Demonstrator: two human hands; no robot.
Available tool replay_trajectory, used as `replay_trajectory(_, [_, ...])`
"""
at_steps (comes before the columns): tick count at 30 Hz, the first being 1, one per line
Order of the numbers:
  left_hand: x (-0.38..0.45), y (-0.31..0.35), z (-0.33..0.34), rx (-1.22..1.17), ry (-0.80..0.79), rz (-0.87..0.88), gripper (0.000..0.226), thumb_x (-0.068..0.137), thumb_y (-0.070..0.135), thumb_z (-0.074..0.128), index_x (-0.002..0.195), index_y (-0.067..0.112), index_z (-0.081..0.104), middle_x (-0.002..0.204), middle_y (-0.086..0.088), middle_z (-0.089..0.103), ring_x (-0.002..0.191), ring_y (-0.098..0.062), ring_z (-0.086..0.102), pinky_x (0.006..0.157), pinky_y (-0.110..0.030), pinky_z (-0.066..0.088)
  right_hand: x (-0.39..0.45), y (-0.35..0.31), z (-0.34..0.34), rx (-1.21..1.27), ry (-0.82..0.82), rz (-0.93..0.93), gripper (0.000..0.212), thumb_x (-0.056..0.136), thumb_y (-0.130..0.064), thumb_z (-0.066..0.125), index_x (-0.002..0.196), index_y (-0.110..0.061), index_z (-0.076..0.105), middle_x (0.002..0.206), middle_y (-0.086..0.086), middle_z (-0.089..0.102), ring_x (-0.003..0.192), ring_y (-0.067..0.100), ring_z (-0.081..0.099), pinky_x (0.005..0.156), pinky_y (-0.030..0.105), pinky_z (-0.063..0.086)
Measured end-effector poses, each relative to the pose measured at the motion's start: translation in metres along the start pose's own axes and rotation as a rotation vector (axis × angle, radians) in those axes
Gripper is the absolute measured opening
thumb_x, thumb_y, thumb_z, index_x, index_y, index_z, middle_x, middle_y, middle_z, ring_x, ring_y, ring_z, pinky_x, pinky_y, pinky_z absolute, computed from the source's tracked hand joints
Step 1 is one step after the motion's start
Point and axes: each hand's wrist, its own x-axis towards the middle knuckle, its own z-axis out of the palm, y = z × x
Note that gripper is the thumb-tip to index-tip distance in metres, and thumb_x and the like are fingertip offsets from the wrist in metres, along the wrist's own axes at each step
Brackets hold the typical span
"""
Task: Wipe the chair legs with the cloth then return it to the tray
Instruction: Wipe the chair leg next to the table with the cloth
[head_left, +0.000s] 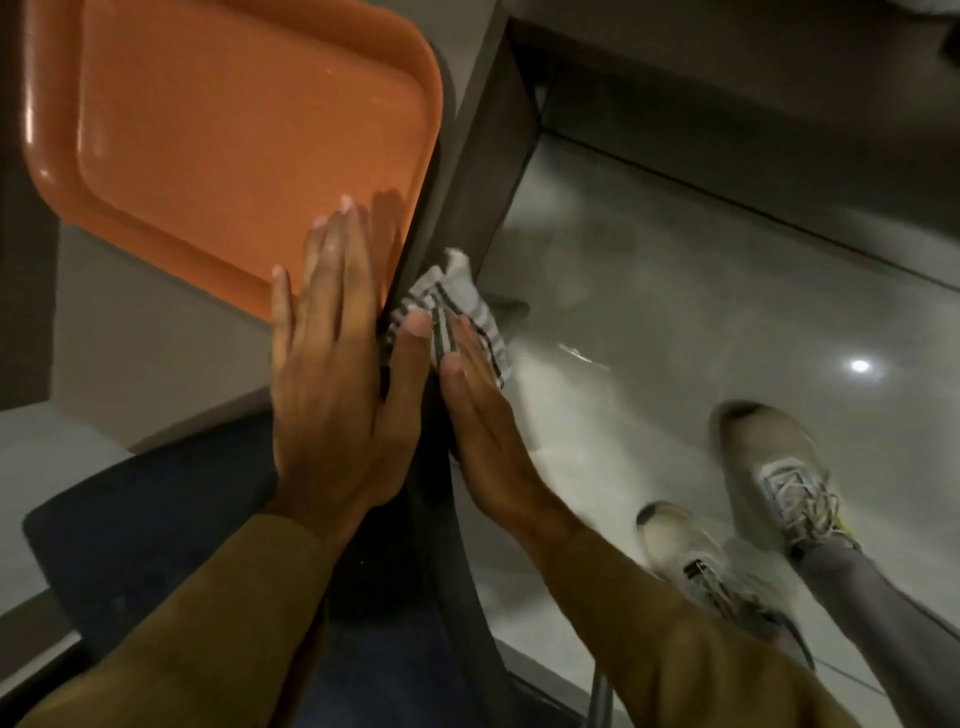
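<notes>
Fingers (332, 244) of the left hand (332, 384) lie flat and stretched out, close together, holding nothing. Their tips rest over the near right corner of an orange tray (228, 135), which sits on a grey table (145, 338) and reaches close to the table's right edge. The tray's surface is bare where it shows.

Just to the right, beyond the table's right edge, the right hand (488, 431) is extended with its fingers (467, 343) fairly straight. They press against a crumpled cloth (457, 306), white with dark stripes. The cloth is bunched under and ahead of those fingertips, with a loose corner poking up past them. The left thumb (410, 353) reaches across the table's edge and touches the near side of the cloth, so the cloth sits between the left thumb and the right fingers. Whether the right fingers curl around the cloth or only push on it cannot be told.

The cloth rests against a dark upright surface (467, 171) that drops below the table's right edge; what that surface belongs to is unclear.

Both arms wear brown sleeves (675, 639). A dark blue chair seat (156, 545) lies below the left forearm. On the shiny grey floor (675, 312) to the right stand two pale laced shoes (769, 467), slightly blurred.
</notes>
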Motion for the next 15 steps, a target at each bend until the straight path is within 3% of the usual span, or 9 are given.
replay_trajectory(3, [-0.002, -0.001, 0.002, -0.017, 0.02, 0.025, 0.074, 0.114, 0.047, 0.025, 0.175, 0.006, 0.016, 0.186, -0.007, 0.018, 0.175, -0.024, 0.012, 0.144, -0.049, 0.003, 0.037, 0.021, -0.017, -0.074, 0.106, 0.09, 0.06, 0.118, -0.04, 0.03, 0.176, -0.023, 0.023, 0.185, -0.005, 0.023, 0.173, 0.011, 0.019, 0.143, 0.045, 0.014])
replay_trajectory(7, [-0.002, 0.001, 0.0, -0.01, 0.037, 0.032, 0.074, 0.113, 0.045, 0.026, 0.175, 0.005, 0.018, 0.186, -0.009, 0.017, 0.175, -0.024, 0.013, 0.143, -0.047, 0.004, 0.074, 0.016, -0.036, 0.038, 0.173, 0.349, 0.06, 0.119, -0.042, 0.025, 0.176, -0.022, 0.023, 0.184, 0.0, 0.026, 0.172, 0.02, 0.022, 0.143, 0.048, 0.012])
replay_trajectory(10, [-0.001, 0.003, -0.002, -0.028, 0.029, 0.018, 0.074, 0.113, 0.044, 0.027, 0.175, 0.006, 0.018, 0.187, -0.007, 0.016, 0.175, -0.021, 0.011, 0.143, -0.041, 0.001, 0.054, -0.008, -0.026, 0.208, 0.155, 0.304, 0.056, 0.12, -0.04, 0.025, 0.172, -0.023, 0.033, 0.179, 0.003, 0.039, 0.168, 0.018, 0.035, 0.141, 0.04, 0.022])
replay_trajectory(13, [0.0, 0.004, -0.003, -0.035, 0.016, 0.007, 0.075, 0.112, 0.044, 0.028, 0.176, 0.007, 0.017, 0.187, -0.006, 0.015, 0.175, -0.021, 0.01, 0.143, -0.043, 0.0, -0.003, -0.026, -0.011, 0.298, 0.029, 0.214, 0.039, 0.115, -0.051, 0.039, 0.151, -0.056, 0.056, 0.166, -0.017, 0.057, 0.151, -0.005, 0.054, 0.124, 0.014, 0.043])
replay_trajectory(15, [0.0, 0.005, -0.003, -0.038, 0.006, 0.0, 0.075, 0.111, 0.045, 0.028, 0.176, 0.009, 0.017, 0.187, -0.006, 0.016, 0.175, -0.021, 0.012, 0.143, -0.046, 0.001, -0.025, -0.026, -0.006, 0.306, -0.045, 0.227, 0.035, 0.106, -0.065, 0.051, 0.139, -0.066, 0.062, 0.161, -0.027, 0.059, 0.145, -0.012, 0.057, 0.119, 0.008, 0.044])
